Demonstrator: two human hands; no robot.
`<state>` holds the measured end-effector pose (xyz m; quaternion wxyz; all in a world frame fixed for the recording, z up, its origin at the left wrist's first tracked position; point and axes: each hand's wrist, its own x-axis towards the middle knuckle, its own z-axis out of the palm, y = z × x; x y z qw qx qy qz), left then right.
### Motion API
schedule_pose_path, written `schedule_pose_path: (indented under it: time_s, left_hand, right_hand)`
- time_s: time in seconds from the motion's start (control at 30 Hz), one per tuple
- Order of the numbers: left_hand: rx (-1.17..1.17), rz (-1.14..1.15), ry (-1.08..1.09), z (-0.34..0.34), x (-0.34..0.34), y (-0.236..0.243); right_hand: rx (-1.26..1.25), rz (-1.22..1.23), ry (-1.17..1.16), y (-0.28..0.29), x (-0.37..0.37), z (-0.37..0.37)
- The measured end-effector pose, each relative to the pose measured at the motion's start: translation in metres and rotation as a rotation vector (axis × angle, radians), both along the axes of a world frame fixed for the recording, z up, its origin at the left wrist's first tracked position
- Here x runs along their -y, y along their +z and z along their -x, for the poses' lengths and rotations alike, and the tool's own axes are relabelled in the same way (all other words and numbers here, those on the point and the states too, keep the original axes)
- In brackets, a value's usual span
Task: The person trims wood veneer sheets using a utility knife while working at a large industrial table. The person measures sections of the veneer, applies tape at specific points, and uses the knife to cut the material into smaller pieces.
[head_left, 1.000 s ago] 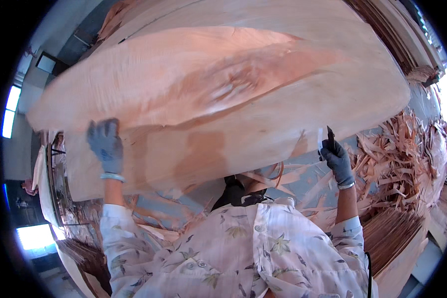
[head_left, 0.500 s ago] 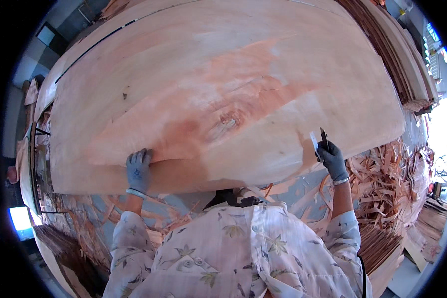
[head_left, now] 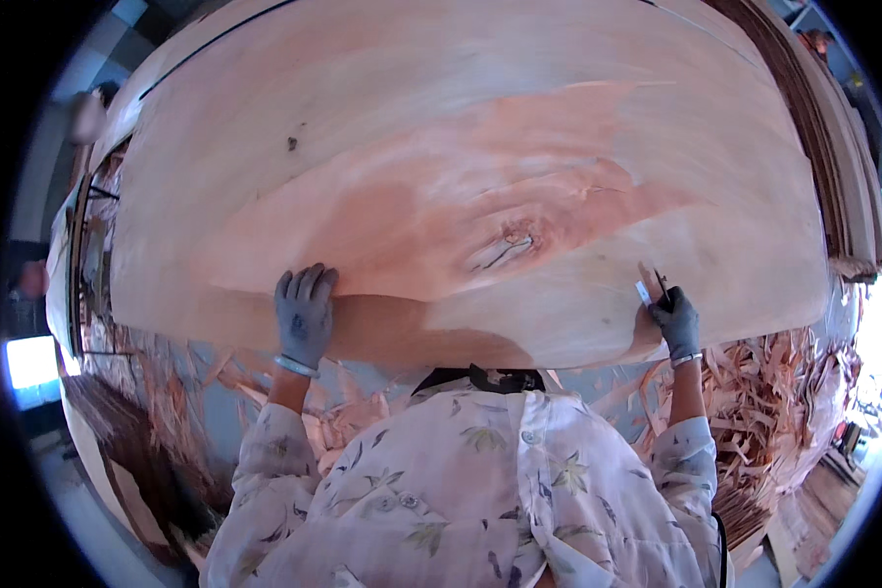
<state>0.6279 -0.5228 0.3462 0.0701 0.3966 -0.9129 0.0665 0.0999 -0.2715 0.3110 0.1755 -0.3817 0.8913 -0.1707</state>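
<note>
A large veneer sheet [head_left: 382, 147] of pale wood with a reddish patch spreads in front of me. Around its middle is a split knot [head_left: 510, 247]. My left hand [head_left: 305, 312], in a grey glove, lies on the near left part with fingers stretched over the wood, beside the reddish patch's lower edge. My right hand [head_left: 676, 321], also gloved, is closed round a slim dark knife-like tool [head_left: 663, 285] near the right front edge. A small white strip [head_left: 643, 292] shows beside the tool; whether the hand grips it too I cannot tell.
Piled veneer scraps [head_left: 764, 402] lie beyond the front edge on the right, with more strips on the left. A stack of veneer sheets [head_left: 833, 186] runs along the right side. Dark stacked sheets [head_left: 118, 431] stand at lower left. A bright screen-like panel [head_left: 32, 363] glows at far left.
My view has shifted, so the sheet sits further right in the picture. The tool in my right hand now points less plainly upward. My left hand still rests on the sheet, its fingers more stretched out.
</note>
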Motion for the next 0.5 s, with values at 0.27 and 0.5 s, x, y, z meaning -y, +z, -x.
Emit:
schedule_pose_path:
  time_s: [0.27, 0.5]
  left_hand:
    - [-0.145, -0.309, 0.015, 0.021, -0.004, 0.017]
    - [0.001, -0.184, 0.066, 0.079, 0.025, -0.013]
  right_hand:
    - [0.024, 0.175, 0.442, 0.058, 0.117, -0.037]
    - [-0.170, 0.357, 0.993, 0.023, 0.248, -0.090]
